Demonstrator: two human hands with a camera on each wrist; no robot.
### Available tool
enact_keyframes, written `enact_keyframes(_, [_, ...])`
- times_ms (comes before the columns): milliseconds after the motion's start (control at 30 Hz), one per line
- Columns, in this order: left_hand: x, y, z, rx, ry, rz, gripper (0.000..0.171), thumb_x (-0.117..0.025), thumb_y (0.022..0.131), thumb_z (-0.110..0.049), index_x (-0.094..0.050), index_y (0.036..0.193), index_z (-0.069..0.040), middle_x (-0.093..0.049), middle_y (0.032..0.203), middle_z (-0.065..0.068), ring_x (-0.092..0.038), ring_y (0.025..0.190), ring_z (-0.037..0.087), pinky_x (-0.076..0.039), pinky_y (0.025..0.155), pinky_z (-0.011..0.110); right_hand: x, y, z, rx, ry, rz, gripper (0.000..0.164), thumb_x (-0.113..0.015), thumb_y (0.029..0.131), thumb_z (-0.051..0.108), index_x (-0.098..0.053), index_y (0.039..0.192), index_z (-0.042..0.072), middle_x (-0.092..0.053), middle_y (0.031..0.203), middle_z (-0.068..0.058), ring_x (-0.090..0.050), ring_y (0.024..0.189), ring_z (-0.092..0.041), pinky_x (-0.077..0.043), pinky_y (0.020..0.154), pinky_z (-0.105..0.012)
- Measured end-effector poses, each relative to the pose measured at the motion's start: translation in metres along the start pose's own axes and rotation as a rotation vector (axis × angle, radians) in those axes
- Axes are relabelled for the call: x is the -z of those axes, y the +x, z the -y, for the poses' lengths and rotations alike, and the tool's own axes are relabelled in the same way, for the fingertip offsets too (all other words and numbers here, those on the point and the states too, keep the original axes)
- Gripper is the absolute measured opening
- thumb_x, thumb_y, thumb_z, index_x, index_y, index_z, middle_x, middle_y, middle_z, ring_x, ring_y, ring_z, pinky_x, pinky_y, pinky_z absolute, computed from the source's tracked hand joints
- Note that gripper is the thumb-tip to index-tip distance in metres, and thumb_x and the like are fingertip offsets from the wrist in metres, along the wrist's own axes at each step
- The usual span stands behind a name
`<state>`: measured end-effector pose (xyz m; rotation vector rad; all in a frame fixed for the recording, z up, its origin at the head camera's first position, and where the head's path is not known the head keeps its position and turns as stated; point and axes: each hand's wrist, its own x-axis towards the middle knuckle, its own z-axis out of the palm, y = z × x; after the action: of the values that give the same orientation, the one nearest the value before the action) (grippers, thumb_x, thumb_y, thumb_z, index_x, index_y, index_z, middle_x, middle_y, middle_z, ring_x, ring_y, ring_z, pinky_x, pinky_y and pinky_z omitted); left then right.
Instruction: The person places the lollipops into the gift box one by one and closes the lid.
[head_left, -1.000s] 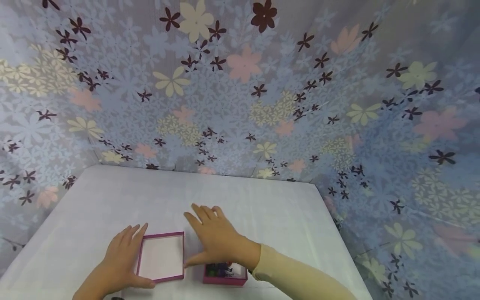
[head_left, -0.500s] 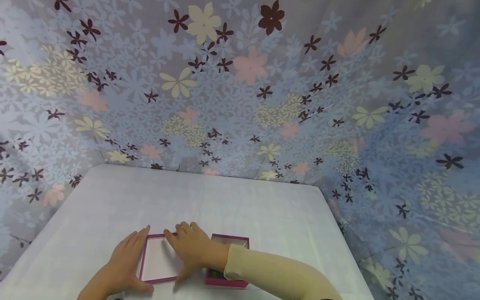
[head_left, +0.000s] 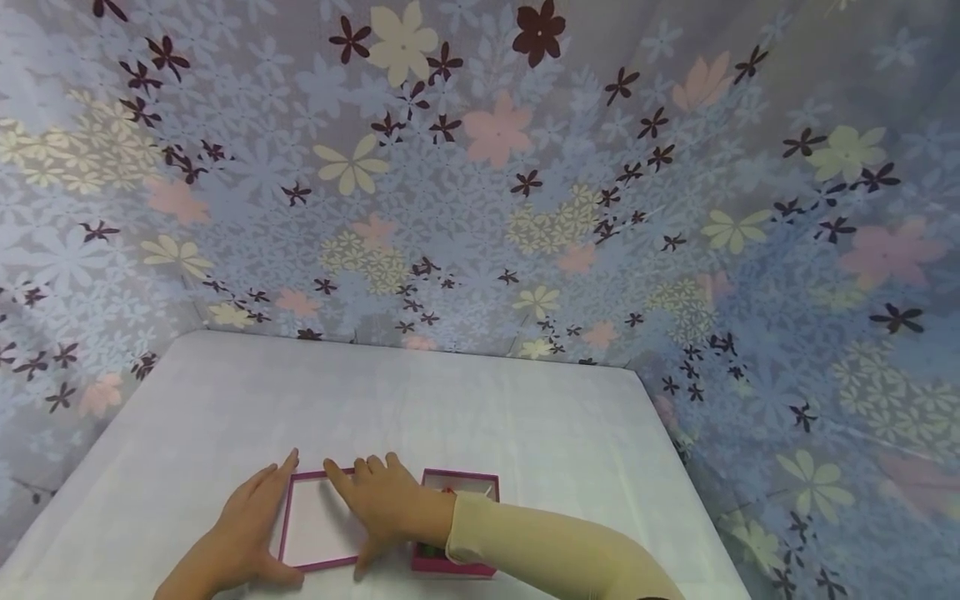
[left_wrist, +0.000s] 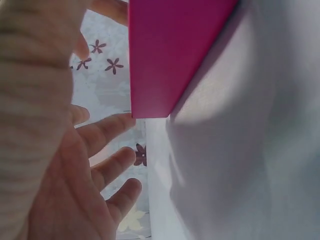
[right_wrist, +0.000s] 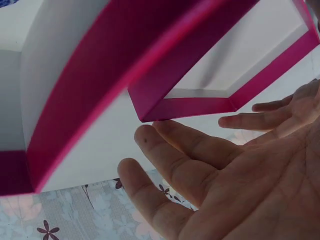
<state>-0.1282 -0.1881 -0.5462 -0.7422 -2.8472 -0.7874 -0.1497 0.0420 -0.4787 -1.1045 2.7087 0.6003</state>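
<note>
A shallow square white box part with a pink rim [head_left: 326, 564] lies on the table between my hands. My left hand [head_left: 243, 529] is along its left side, fingers straight and thumb apart near the front corner; the left wrist view shows an index fingertip at the corner of its pink wall [left_wrist: 172, 55]. My right hand [head_left: 386, 504] reaches over its right side, hiding that edge; in the right wrist view extended fingers [right_wrist: 170, 155] lie close to its corner. Under my right wrist stands a second pink box [head_left: 453, 567], its contents mostly covered by the arm.
A white cloth covers the table [head_left: 420, 400]. Behind it and on both sides hangs a flowered curtain [head_left: 450, 208]. The pink box's wall [right_wrist: 75, 120] stands close beside the right hand in the right wrist view.
My right hand has come down and left, from above the gap between the boxes to the square part's right side. My left hand has stayed at its left side.
</note>
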Motion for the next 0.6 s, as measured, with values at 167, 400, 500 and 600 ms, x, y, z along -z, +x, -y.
enact_keyframes(167, [-0.0062, 0.0018, -0.0009, 0.013, -0.004, -0.008, 0.160, -0.092, 0.033, -0.068, -0.019, 0.158, 0.000, -0.053, 0.144, 0.023, -0.044, 0.130, 0.048, -0.039, 0.102, 0.068, -0.0043, 0.0006, -0.0010, -0.012, -0.020, 0.003, 0.154, -0.068, 0.045, 0.094, 0.000, 0.163, 0.022, -0.052, 0.143, -0.002, -0.053, 0.125, -0.015, -0.045, 0.100, -0.032])
enact_keyframes(400, [-0.0089, 0.0015, 0.0032, -0.018, 0.011, -0.021, 0.165, -0.087, 0.029, -0.077, -0.019, 0.157, 0.001, -0.054, 0.140, 0.028, -0.047, 0.125, 0.052, -0.043, 0.097, 0.069, -0.0071, 0.0021, -0.0033, -0.044, -0.035, 0.015, 0.156, -0.070, 0.041, 0.094, -0.004, 0.163, 0.023, -0.060, 0.125, 0.002, -0.055, 0.105, -0.011, -0.044, 0.088, -0.027])
enact_keyframes(500, [-0.0083, 0.0004, 0.0043, 0.001, 0.026, 0.015, 0.165, -0.088, 0.029, -0.076, -0.018, 0.156, 0.002, -0.053, 0.139, 0.028, -0.048, 0.123, 0.053, -0.044, 0.096, 0.068, -0.0071, 0.0019, -0.0038, -0.032, -0.015, 0.023, 0.154, -0.071, 0.043, 0.092, -0.005, 0.163, 0.022, -0.062, 0.120, 0.002, -0.056, 0.103, -0.010, -0.044, 0.088, -0.024])
enact_keyframes(600, [-0.0062, -0.0010, 0.0036, 0.042, 0.030, 0.052, 0.161, -0.091, 0.031, -0.071, -0.020, 0.156, 0.002, -0.054, 0.138, 0.027, -0.050, 0.122, 0.051, -0.045, 0.097, 0.067, -0.0052, 0.0018, -0.0031, -0.031, 0.002, 0.034, 0.153, -0.072, 0.044, 0.091, -0.004, 0.163, 0.022, -0.062, 0.122, 0.002, -0.057, 0.108, -0.010, -0.045, 0.093, -0.024])
